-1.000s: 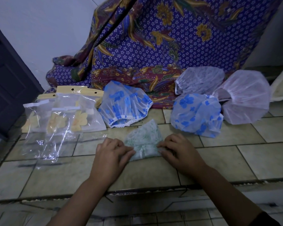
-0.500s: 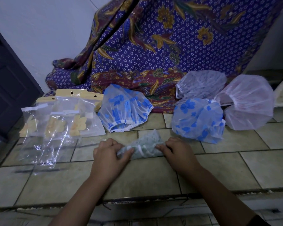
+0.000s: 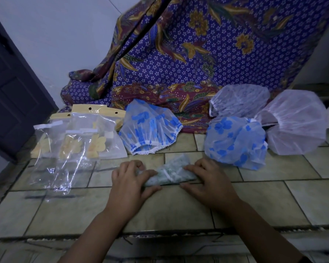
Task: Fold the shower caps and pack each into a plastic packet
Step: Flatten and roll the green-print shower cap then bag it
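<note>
Rolled green shower cap — ends gripped under curled fingers of left hand and right hand.

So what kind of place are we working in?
Likely a home, not a workshop: a tiled surface, a batik cloth draped against a plain wall, and a dark door at left.
</note>
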